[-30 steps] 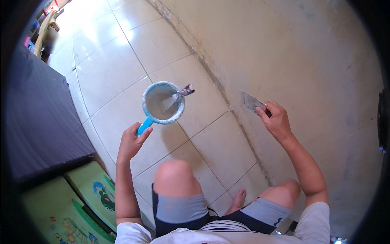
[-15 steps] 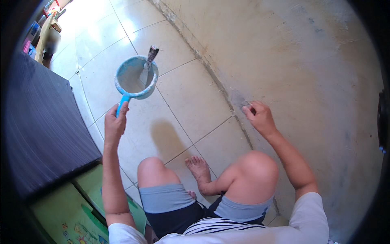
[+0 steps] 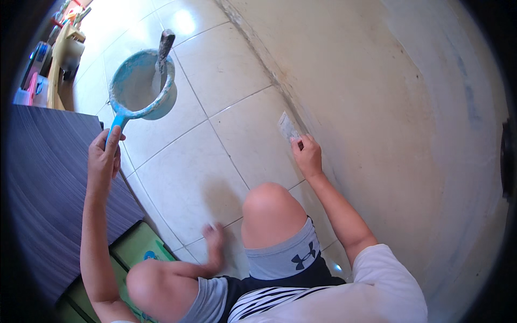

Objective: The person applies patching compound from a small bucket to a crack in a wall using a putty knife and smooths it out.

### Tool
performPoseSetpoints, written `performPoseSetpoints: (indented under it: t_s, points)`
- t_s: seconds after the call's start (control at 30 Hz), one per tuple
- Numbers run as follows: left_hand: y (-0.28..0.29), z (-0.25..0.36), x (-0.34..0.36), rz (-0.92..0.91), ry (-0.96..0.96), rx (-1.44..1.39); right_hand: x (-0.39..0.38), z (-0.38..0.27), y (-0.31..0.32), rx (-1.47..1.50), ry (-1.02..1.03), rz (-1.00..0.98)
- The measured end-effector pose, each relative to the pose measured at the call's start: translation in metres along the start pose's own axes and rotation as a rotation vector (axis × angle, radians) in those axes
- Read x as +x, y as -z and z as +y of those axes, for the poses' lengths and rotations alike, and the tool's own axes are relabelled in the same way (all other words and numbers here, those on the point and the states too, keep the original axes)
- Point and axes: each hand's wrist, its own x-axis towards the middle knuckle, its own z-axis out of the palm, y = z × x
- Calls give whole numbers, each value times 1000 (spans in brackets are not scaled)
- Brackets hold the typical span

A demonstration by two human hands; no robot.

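While fingers (image 3: 110, 151) clasp dipper handle (image 3: 114, 129).

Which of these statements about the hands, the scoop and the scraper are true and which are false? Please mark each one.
1. The left hand holds the blue scoop by its handle. True.
2. The scoop is empty of tools. False: a tool with a dark handle stands in it.
3. The right hand holds a flat scraper near the foot of the wall. True.
4. The floor is bare concrete. False: it is pale glossy tiles.
5. Both knees rest flat on the floor. False: the right knee is raised.
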Motion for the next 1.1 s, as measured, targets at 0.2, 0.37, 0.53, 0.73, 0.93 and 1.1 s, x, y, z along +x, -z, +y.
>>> performPoseSetpoints:
  t_s: [0.2, 0.37, 0.53, 0.73, 0.93, 1.1]
  points:
    - [-26, -38, 27, 2, -70, -59, 50, -4, -19, -60, 84, -86]
    - [-37, -89, 56, -93, -1, -242, 49, -66, -11, -245, 122, -144]
    - [-71, -122, 88, -170, -6, -374, 11, -105, -21, -362, 12, -8]
    - [-80, -134, 116, -227, 29, -451, 9, -118, -37, -500, 4, 111]
    - [-71, -132, 110, -276, -37, -339, 56, -120, -35, -748, -88, 30]
    - [-56, -137, 115, -254, 27, -310, 101, -115, -39, -909, -67, -100]
